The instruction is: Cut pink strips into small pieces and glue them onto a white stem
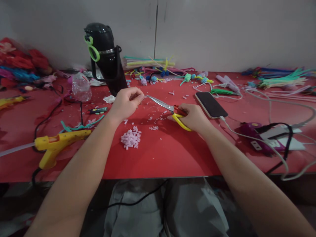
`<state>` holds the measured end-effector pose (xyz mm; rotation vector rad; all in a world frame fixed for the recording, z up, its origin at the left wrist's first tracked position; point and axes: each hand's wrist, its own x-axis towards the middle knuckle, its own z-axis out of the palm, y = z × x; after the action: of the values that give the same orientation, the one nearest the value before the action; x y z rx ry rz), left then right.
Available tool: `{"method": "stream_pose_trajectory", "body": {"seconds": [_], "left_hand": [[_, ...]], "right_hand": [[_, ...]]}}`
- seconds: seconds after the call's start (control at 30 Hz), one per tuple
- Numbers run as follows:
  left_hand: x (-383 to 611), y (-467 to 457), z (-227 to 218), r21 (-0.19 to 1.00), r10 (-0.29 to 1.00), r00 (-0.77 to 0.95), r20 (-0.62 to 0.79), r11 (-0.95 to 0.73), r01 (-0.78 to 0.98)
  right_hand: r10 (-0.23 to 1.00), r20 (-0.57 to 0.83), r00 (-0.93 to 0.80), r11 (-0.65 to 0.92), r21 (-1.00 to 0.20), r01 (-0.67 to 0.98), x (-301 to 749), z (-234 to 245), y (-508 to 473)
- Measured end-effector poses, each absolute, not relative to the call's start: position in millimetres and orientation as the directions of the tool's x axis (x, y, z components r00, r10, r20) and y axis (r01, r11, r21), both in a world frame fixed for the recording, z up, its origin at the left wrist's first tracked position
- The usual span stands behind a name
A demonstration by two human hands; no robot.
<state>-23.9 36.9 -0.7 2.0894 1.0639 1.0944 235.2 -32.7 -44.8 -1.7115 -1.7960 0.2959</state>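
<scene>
In my right hand (194, 117) is a pair of scissors (161, 103) with one red and one yellow handle loop; the blades point left. My left hand (129, 100) is closed in a pinch just beyond the blade tips. Whatever lies between its fingertips is too small to make out, though a pale speck shows by the tips. Below the hands a small heap of pale pink cut pieces (131, 138) lies on the red table (163, 161). Looser pink scraps (154, 128) are scattered under the scissors.
A black bottle (106, 59) stands behind my left hand. A yellow glue gun (60, 143) lies beside my left forearm. Right of my right hand are a phone (211, 104) on a white cable and a purple power strip (261, 140). Pipe cleaners (150, 63) line the back.
</scene>
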Motion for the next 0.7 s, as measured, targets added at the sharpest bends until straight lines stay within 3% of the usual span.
{"method": "stream_pose_trajectory", "body": {"seconds": [0.7], "left_hand": [[-24.5, 36.7, 0.4, 0.738, 0.833, 0.356, 0.425, -0.546, 0.397]], "right_hand": [[0.963, 0.262, 0.055, 0.114, -0.588, 0.801, 233.7, -43.2, -34.1]]}}
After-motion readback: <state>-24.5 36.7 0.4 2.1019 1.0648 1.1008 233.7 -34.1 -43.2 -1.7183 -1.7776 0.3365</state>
